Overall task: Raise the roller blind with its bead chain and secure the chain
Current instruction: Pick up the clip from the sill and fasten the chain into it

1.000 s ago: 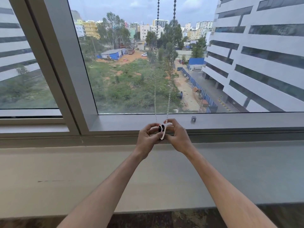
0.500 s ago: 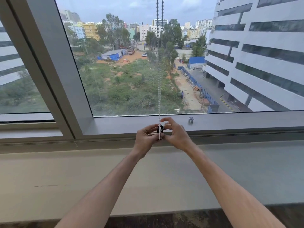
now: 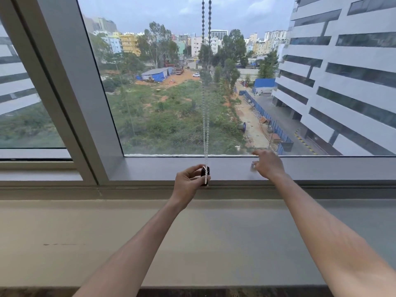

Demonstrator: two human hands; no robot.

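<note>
The white bead chain (image 3: 206, 125) hangs in two close strands down the middle of the window pane to the grey lower frame (image 3: 162, 168). The blind itself is out of view above. My left hand (image 3: 188, 181) grips a small black chain holder (image 3: 204, 172) with the bottom loop of the chain wrapped on it, just in front of the frame. My right hand (image 3: 269, 165) hovers over the frame to the right, fingers spread and blurred, holding nothing. A small metal knob on the frame lies partly hidden at its fingertips (image 3: 253, 167).
A wide beige sill (image 3: 85, 232) runs below the frame toward me. A thick grey mullion (image 3: 70, 93) divides the window on the left. Outside are buildings, trees and a green lot.
My right hand has let go of the chain holder and moved right toward the knob on the frame. My left hand keeps hold. The two chain strands now hang close together.
</note>
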